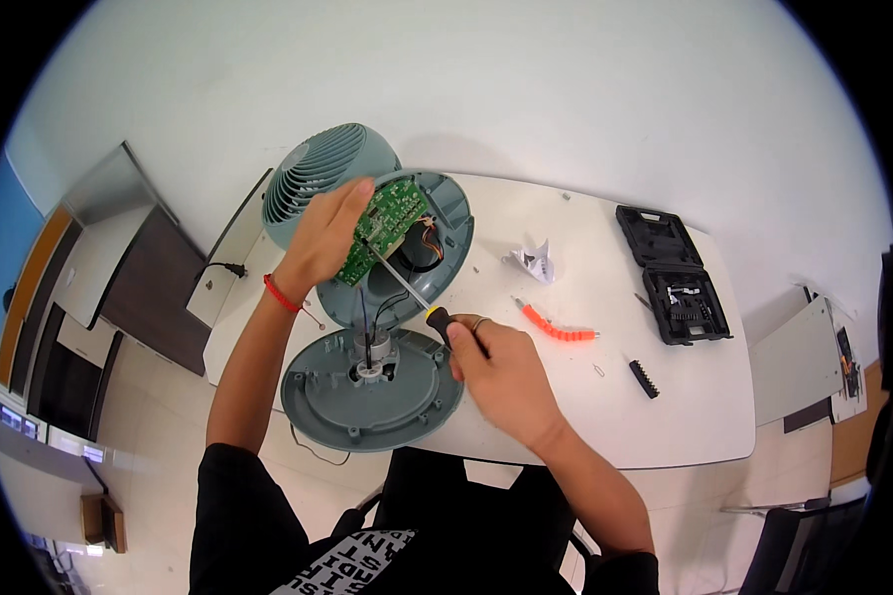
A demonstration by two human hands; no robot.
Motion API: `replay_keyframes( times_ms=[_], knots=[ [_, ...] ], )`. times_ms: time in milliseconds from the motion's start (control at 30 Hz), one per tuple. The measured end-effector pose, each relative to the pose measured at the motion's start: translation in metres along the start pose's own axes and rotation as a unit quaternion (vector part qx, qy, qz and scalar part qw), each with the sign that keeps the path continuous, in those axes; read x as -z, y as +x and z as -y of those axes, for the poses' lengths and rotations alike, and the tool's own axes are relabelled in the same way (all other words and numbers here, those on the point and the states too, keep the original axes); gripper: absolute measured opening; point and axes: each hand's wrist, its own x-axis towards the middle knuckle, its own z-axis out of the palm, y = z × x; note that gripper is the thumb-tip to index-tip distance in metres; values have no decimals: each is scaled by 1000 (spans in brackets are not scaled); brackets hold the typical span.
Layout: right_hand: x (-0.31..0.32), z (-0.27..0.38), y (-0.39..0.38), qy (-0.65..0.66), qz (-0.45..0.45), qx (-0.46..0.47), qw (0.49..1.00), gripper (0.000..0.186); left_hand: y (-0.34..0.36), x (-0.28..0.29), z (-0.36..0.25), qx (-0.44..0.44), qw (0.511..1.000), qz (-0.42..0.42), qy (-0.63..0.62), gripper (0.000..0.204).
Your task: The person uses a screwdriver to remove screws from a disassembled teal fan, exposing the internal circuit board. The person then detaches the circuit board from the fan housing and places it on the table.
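A green circuit board (pixel 395 215) is tilted up in front of the round grey-green fan housing (pixel 454 223), with thin wires running near it. My left hand (pixel 329 236) grips the board along its left side, fingers partly hidden. A screwdriver (pixel 412 285) with a black and yellow handle is in the closed fingers of my right hand (pixel 511 382). Its shaft points up and left, and the tip meets the board close to my left hand; exact contact is too small to tell. Below lies the round fan base (pixel 372 421), open, with a motor (pixel 371 349) and wires leading upward.
The fan's slatted grille (pixel 318 174) stands behind on the white table (pixel 526 426). To the right are crumpled paper (pixel 536 262), an orange flexible shaft (pixel 556 325), a black bit holder (pixel 644 379) and an open black tool case (pixel 680 288). A plug (pixel 234 269) lies left.
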Motion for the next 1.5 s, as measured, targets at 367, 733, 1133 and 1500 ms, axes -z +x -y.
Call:
replay_keyframes(
  times_ms=[367,733,1133,1500],
  knots=[
    [-14,12,-10,184,-48,-18,982,35,-3,-1,-2,16,999,-20,-27,54],
    [-14,12,-7,-369,-58,167,913,32,1,-4,-14,15,1000,-14,18,53],
    [0,8,1,496,134,-275,813,19,4,-6,5,43,998,-23,-37,59],
    [-14,31,3,-239,-18,119,964,23,2,3,8,75,997,5,-32,61]
  ],
)
